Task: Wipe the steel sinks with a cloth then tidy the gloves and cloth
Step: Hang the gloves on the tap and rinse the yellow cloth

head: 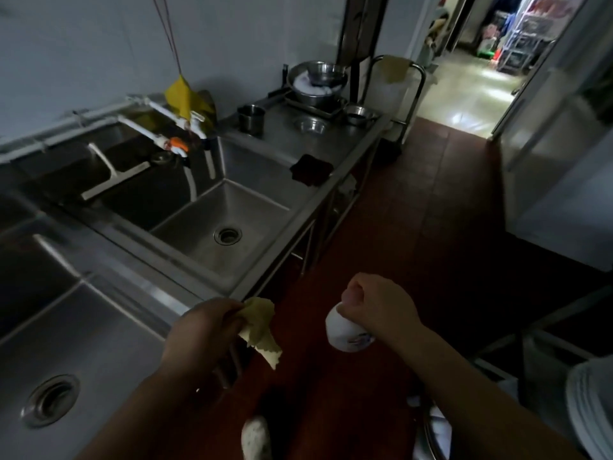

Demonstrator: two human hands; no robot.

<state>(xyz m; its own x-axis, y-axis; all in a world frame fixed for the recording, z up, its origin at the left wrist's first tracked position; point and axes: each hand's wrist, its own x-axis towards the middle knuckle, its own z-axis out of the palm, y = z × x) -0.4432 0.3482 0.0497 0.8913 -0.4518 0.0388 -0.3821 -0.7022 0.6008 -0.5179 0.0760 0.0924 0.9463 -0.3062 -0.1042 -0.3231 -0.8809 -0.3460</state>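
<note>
My left hand (202, 330) grips a crumpled pale yellow cloth (260, 330) just off the front edge of the steel sink unit (185, 260). My right hand (381, 310) is curled round a white bottle (345, 333), held over the red floor. A steel basin with a round drain (228, 235) lies ahead at the centre. A second basin's drain (51, 400) shows at lower left. A dark cloth (311, 170) lies on the counter by the far basin. A yellow cloth (185, 96) hangs above the white taps (179, 141).
Steel bowls and a pot (251, 118) stand on the counter at the back. A trolley with a yellow cloth (393, 70) draped on it is beyond. The red-tiled aisle (414, 227) runs to a lit doorway. A steel cabinet (564, 180) lines the right side.
</note>
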